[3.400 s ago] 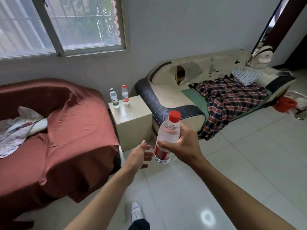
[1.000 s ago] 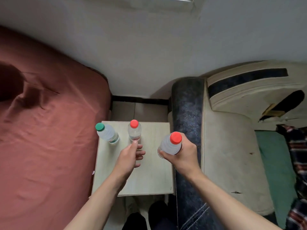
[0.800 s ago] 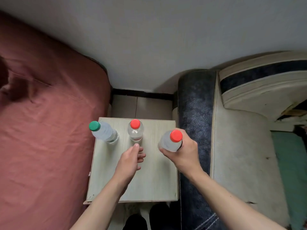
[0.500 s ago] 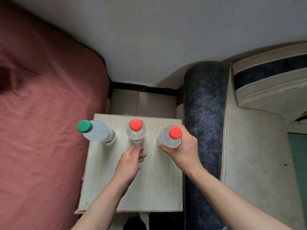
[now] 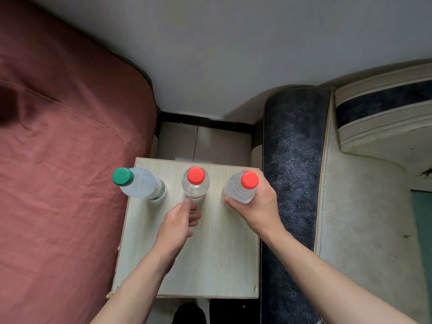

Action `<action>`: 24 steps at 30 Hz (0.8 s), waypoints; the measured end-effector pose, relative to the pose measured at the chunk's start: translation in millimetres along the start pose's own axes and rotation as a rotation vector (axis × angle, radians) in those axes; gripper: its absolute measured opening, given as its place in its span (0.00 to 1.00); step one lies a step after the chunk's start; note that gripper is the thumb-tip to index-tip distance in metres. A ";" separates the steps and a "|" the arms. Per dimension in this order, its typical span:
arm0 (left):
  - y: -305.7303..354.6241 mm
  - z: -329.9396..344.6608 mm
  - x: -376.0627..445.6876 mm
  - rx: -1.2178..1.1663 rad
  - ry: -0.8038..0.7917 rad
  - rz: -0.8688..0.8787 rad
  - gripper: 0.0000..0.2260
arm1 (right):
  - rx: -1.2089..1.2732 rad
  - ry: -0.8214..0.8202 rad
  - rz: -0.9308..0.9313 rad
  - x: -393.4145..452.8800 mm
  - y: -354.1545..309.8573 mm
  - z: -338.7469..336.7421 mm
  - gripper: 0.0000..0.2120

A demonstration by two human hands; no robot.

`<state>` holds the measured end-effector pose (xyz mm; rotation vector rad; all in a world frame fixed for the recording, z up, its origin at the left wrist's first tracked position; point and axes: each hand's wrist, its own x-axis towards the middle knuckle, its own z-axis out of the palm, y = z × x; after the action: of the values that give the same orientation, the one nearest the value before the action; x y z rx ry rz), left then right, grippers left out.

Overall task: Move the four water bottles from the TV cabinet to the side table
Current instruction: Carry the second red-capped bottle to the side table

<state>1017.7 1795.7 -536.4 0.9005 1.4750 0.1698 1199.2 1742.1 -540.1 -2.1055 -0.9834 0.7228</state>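
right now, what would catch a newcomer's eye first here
Three clear bottles in a row at the far edge of the pale side table: a green-capped bottle at left, a red-capped bottle in the middle, and another red-capped one gripped by the right hand. The left hand is beside the middle bottle.

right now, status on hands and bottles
Right hand grips red-capped bottle at side table right edge. Left hand empty. Two bottles already standing. Nothing blocking.
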 end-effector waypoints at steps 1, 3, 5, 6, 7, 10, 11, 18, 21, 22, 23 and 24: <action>2.1 -0.7 -2.5 -0.001 -0.001 0.006 0.17 | -0.004 -0.013 0.008 -1.7 0.3 -2.3 0.30; 6.4 -3.2 -8.1 -0.003 0.000 0.023 0.17 | -0.023 -0.050 0.040 -5.7 -0.8 -7.4 0.35; 10.4 -7.6 -15.0 -0.006 0.004 0.043 0.17 | -0.033 -0.073 0.099 -12.2 -3.1 -11.4 0.36; 12.7 -10.0 -19.1 -0.006 0.004 0.051 0.17 | -0.034 -0.079 0.135 -16.5 -4.5 -13.1 0.37; 15.5 -12.3 -23.8 -0.003 0.004 0.060 0.17 | -0.034 -0.087 0.176 -21.6 -6.5 -15.0 0.38; 25.4 -19.7 -41.8 0.006 0.001 0.086 0.16 | -0.035 -0.151 0.332 -39.4 -19.0 -23.8 0.43; 29.1 -22.4 -48.6 0.008 0.004 0.097 0.16 | -0.031 -0.176 0.377 -45.9 -25.6 -27.6 0.44; 60.9 -49.3 -110.4 -0.020 -0.001 0.179 0.16 | 0.083 -0.250 0.383 -95.9 -91.6 -63.4 0.26; 72.4 -63.5 -143.1 -0.036 0.002 0.223 0.16 | 0.136 -0.219 0.297 -116.6 -129.4 -81.4 0.21; 75.0 -67.7 -152.8 -0.040 0.007 0.240 0.16 | 0.144 -0.203 0.268 -122.6 -140.9 -87.2 0.21; 77.3 -71.7 -162.9 -0.046 0.012 0.258 0.16 | 0.148 -0.188 0.236 -128.2 -151.9 -93.2 0.20; 80.2 -75.9 -173.3 -0.056 0.020 0.276 0.16 | 0.149 -0.175 0.201 -132.8 -162.4 -98.8 0.20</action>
<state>957.4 1775.7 -341.0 1.0568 1.3527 0.4227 1127.2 1676.7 -329.6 -2.0550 -0.7875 1.0632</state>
